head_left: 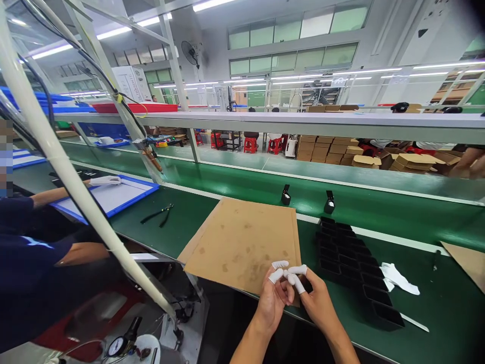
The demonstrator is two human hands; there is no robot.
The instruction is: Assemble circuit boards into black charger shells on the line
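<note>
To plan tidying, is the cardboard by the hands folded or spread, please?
Spread: the cardboard lies flat, its broad spotted face showing.

Both bare forearms (252,339) are raised from the lower edge of the view and angled inward. The left hand (275,292) is turned partly palm-up, its lower fingers curled. The right hand (315,289) is pointed across toward it. The white-covered thumbs and index fingers are brought together; whether anything is pinched there cannot be told.
</note>
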